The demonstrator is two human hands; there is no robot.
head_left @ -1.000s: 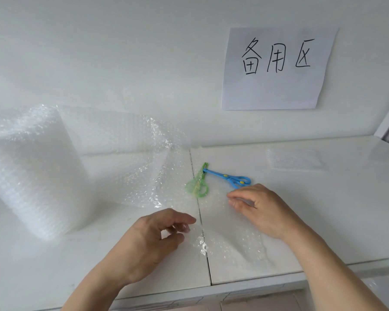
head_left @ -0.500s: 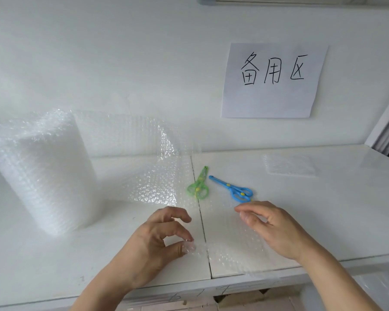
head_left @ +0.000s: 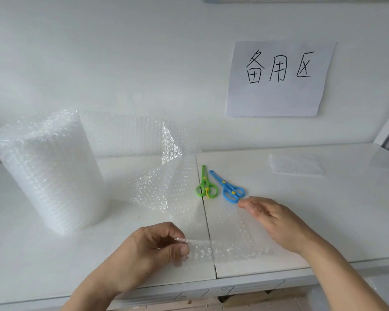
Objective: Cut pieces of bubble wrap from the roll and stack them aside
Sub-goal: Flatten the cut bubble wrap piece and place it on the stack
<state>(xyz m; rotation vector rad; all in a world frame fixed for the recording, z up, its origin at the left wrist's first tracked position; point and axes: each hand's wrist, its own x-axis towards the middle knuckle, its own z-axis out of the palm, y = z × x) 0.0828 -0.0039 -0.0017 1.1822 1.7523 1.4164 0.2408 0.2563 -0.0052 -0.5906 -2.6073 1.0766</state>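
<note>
Two hands work near the front edge of the white table (head_left: 323,221). The left hand (head_left: 153,248) pinches the near corner of the bubble wrap sheet (head_left: 225,230) between thumb and curled fingers, lifting that edge slightly. The right hand (head_left: 276,221) hovers flat over the sheet's right side, fingers straight and grasping nothing. Clear and bubbled, the sheet trails back to the upright roll (head_left: 47,171) toward the table's left edge. Green scissors (head_left: 206,185) and blue scissors (head_left: 228,187) lie mid-table, just beside each other. One cut piece (head_left: 296,163) lies toward the back right corner.
</note>
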